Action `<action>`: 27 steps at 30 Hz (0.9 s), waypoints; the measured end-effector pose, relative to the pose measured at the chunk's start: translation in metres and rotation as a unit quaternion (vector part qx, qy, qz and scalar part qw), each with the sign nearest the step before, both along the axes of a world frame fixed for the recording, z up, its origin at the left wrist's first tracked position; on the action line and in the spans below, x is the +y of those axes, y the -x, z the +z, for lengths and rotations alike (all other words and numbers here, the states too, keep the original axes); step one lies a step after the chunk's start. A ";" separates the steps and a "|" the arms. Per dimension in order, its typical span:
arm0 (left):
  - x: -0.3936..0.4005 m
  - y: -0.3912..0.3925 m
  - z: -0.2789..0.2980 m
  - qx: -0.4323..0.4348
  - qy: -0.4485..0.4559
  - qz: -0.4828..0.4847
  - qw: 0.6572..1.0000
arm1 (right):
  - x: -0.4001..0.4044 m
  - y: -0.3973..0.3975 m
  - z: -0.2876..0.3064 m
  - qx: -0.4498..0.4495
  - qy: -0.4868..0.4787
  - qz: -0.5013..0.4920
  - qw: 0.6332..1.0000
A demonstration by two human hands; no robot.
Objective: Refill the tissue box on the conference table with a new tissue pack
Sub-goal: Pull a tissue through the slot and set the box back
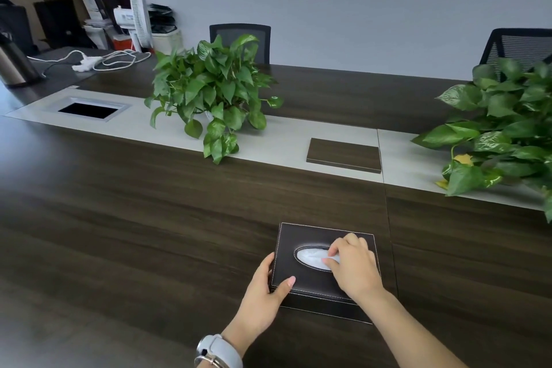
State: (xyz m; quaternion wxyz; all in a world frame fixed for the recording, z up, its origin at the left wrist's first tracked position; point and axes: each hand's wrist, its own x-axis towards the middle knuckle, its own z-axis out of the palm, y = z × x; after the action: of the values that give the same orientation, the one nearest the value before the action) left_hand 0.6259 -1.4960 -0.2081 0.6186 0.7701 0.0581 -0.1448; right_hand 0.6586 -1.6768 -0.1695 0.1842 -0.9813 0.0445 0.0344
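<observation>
A dark brown leather tissue box (301, 237) with white stitching lies on the dark wood conference table (149, 218), near its front edge. White tissue (310, 257) shows in the oval slot on the lid. My left hand (264, 299) grips the box's near left corner, thumb on the lid. My right hand (352, 263) rests on the lid with its fingertips pinched on the tissue at the slot's right end. No separate tissue pack is in view.
Two leafy potted plants (212, 92) (501, 128) stand on the table's pale centre strip, with a closed wood cover panel (343, 155) between them and an open cable hatch (89, 110) at the left. Two mesh chairs (240, 38) stand behind. A thermos (13, 62) and power strip (86, 64) lie far left.
</observation>
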 end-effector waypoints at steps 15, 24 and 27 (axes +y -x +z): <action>-0.001 0.001 -0.002 -0.012 0.018 -0.001 1.000 | 0.004 -0.009 0.000 0.004 0.073 0.096 0.993; 0.001 0.002 -0.006 0.001 0.007 -0.004 1.000 | 0.006 -0.018 0.005 0.006 0.076 0.188 0.979; 0.001 0.002 -0.006 -0.002 0.006 -0.002 1.000 | 0.010 -0.021 0.004 -0.007 0.089 0.202 0.975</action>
State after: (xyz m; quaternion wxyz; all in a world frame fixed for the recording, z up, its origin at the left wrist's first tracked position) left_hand 0.6238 -1.4951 -0.2139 0.6231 0.7667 0.0542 -0.1449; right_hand 0.6795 -1.6665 -0.1659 0.0852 -0.9826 -0.1534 0.0604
